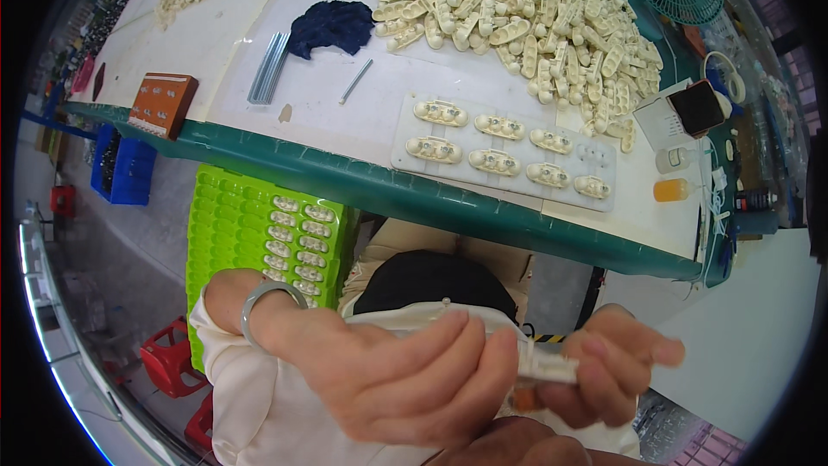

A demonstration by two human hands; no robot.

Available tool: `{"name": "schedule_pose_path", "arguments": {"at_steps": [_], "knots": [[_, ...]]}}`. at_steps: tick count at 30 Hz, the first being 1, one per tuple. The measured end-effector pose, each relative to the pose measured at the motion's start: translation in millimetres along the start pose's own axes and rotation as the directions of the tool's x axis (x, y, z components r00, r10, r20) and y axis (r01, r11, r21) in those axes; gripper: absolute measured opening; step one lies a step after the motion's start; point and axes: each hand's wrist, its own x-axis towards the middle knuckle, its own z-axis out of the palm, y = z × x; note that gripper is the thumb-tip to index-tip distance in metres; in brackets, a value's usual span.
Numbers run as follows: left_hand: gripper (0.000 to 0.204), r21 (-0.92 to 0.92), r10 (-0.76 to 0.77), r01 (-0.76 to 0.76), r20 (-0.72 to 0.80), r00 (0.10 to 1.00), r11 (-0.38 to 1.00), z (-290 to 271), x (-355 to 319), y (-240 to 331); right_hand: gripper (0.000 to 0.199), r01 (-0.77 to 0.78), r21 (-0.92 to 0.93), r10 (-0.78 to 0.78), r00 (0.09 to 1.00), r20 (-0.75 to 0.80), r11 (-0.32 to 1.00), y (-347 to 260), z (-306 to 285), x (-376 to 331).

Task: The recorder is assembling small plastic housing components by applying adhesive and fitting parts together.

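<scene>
In front of my body, a small cream plastic piece (549, 368) spans the gap between my hands. My right hand (608, 367) grips one end of it with curled fingers. The curled fingers of my left hand (414, 371), which has a bangle at the wrist, close at the other end and hide part of it. A small orange patch (523, 398) shows below the piece; its kind is unclear. On the table beyond, a white fixture plate (496, 142) bears several cream pieces with shiny metal parts.
A large heap of cream plastic parts (517, 17) covers the far table. Metal rods (270, 69), a dark blue cloth (332, 28) and an orange-brown block (164, 103) lie left. Bottles (671, 191) and a phone (697, 108) stand right. A green tray (228, 224) sits below the table edge.
</scene>
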Motion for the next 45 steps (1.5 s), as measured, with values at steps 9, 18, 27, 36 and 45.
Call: {"name": "schedule_pose_path", "arguments": {"at_steps": [9,18,27,36,45], "knots": [[0.005,0.055,0.268,-0.262,-0.166,0.949,0.964,-5,17,-22,0.022,0.319,-0.216,-0.367,0.898,-0.243,0.923,20,-7,5],[0.008,-0.038,0.351,-0.366,-0.209,0.913,0.930,-3,29,-35,0.020,0.382,-0.181,-0.414,0.891,-0.187,0.906,24,-4,12],[0.011,-0.079,0.312,-0.340,-0.251,0.917,0.937,1,28,-34,0.022,0.344,-0.236,-0.403,0.871,-0.281,0.909,30,-2,7],[0.011,-0.158,0.259,-0.308,-0.270,0.928,0.938,16,16,-43,0.019,0.252,-0.070,-0.260,0.909,-0.327,0.965,34,-8,-18],[0.010,-0.270,0.183,-0.259,-0.276,0.944,0.927,38,1,-55,0.022,0.177,-0.094,-0.199,0.917,-0.347,0.980,41,19,-24]]}}
